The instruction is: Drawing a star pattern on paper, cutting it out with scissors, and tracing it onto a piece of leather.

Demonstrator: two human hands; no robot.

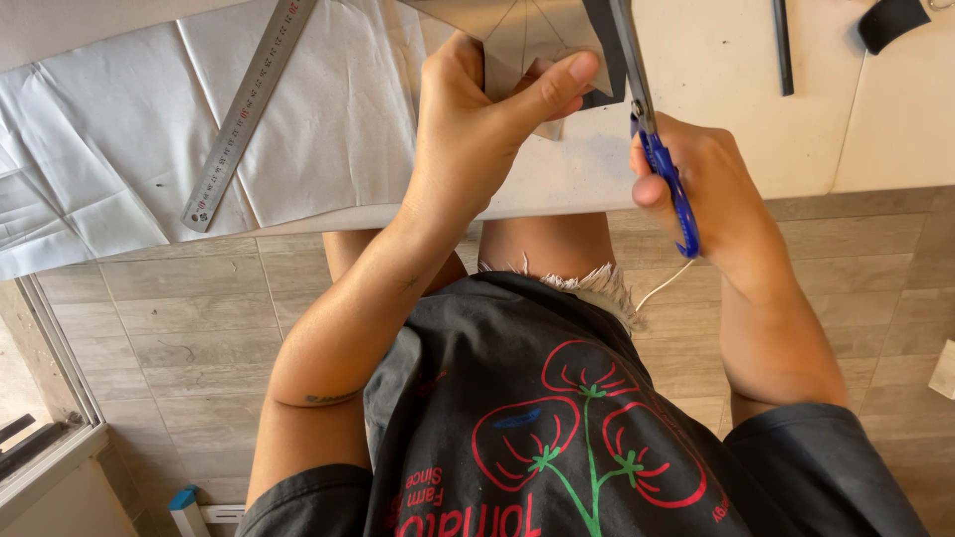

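Left hand (477, 124) pinches a grey sheet of paper (527, 40) between thumb and fingers, holding it up just above the pale surface (736, 129); the thumb lies across the sheet's lower edge. Right hand (711, 184) is closed around the blue handles of a pair of scissors (652, 129), whose dark blades run up and away along the right edge of the grey sheet, touching it or very nearly so. Whether the blades are parted cannot be told from this angle.

To the left, a large white creased sheet (129, 129) lies spread over the surface and hangs past its near edge. A metal ruler (249, 109) rests diagonally on that sheet, well apart from both hands. At the far right of the surface lie a thin dark strip (784, 50) and a black piece (890, 22) near the corner. Below the surface's edge, the person's bare knees, dark printed shirt and a tiled floor (179, 338) are in view.
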